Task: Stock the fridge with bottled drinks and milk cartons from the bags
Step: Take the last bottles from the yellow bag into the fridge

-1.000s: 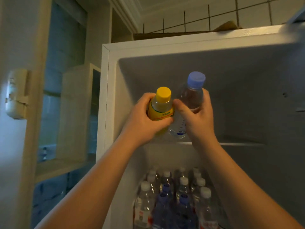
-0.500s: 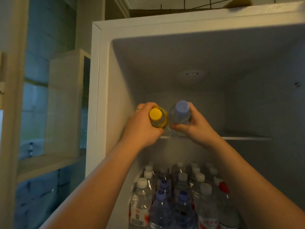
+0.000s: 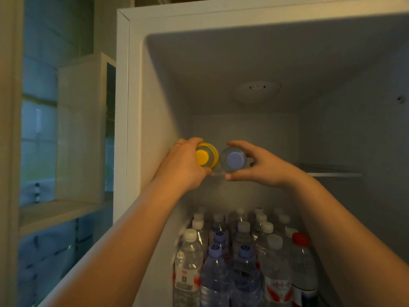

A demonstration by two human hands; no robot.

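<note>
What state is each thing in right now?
Fridge: open.
Yellow-capped bottle: capped, tipped cap-forward, gripped by left hand.
Purple-capped bottle: capped, tipped cap-forward, held by right hand.
Bottles on the lower shelf: upright, capped, packed together.

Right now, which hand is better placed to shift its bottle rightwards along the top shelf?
Right, probably. The right hand grips the purple-capped bottle with the shelf running on to its right; the left hand holds the yellow-capped bottle by the fridge wall, boxed in.
</note>
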